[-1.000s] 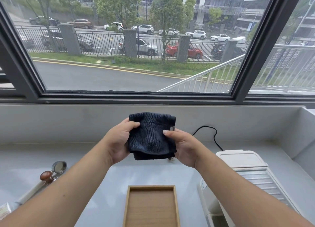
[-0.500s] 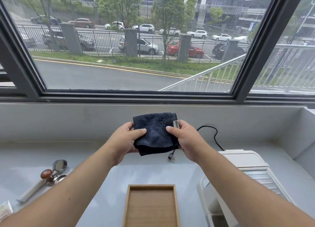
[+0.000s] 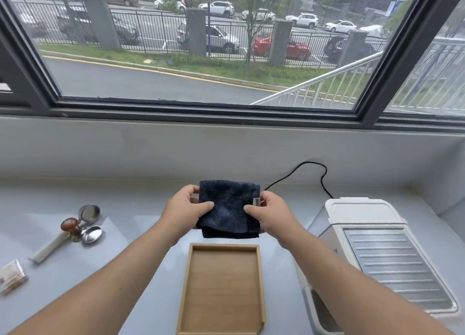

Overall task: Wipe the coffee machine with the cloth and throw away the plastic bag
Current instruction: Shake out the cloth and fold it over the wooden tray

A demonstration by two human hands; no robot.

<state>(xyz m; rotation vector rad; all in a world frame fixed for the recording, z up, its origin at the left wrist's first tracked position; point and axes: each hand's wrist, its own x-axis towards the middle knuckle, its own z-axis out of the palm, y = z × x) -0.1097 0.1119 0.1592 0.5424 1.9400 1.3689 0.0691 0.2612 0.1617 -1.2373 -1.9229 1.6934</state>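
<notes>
A folded dark blue cloth (image 3: 228, 209) hangs in the air above the counter, held from both sides. My left hand (image 3: 186, 212) pinches its left edge with thumb on the front. My right hand (image 3: 273, 215) pinches its right edge beside a small label. The white coffee machine (image 3: 362, 210) with a ribbed metal top stands at the right, below my right forearm. A small plastic bag (image 3: 11, 275) with printed contents lies at the counter's far left edge.
An open wooden tray (image 3: 186, 284) lies on the counter just below the cloth. A portafilter with a white handle, a brown-knobbed tamper (image 3: 70, 226) and a metal basket lie at the left. A black cable (image 3: 312, 166) runs behind the machine. The window wall stands close behind.
Both hands lowered the cloth toward the tray and flattened its fold. The view tilted downward, so the tray, the machine top and the bag show more fully.
</notes>
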